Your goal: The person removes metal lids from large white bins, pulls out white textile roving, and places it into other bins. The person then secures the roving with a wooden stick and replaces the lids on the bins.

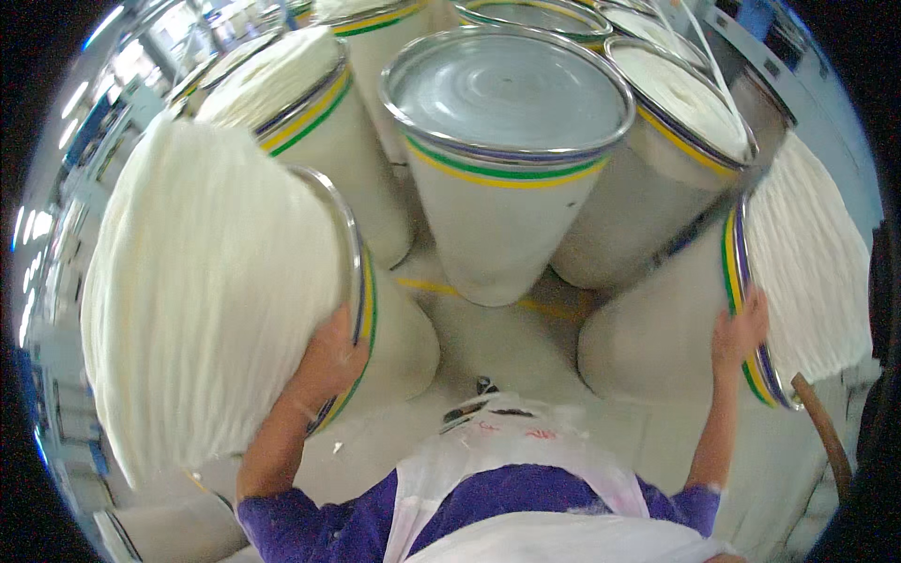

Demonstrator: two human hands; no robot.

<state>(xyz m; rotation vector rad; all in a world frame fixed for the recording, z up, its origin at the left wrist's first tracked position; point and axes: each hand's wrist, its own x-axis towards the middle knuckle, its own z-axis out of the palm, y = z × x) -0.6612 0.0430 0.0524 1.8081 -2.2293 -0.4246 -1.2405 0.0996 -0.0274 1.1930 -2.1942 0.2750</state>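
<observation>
On my left is a tall pale sliver can (pixel 404 328) with a metal rim and green, yellow and purple bands. Thick white cotton sliver (pixel 211 281) rises in a heap above its top. My left hand (pixel 336 358) grips this can at its rim, beside the sliver. A matching sliver can (pixel 657 328) stands to my right, also heaped with white sliver (pixel 809 267). My right hand (pixel 741 328), slightly blurred, is closed over its banded rim. Both cans look tilted, though the lens bends their edges. The far sides of both are hidden.
Straight ahead stands a can (pixel 511 220) with a grey plate inside its rim and no sliver on top. Cans filled with sliver flank it, one at left (pixel 338 169) and one at right (pixel 629 206). Another can (pixel 178 527) lies at lower left. A yellow line (pixel 427 284) crosses the floor.
</observation>
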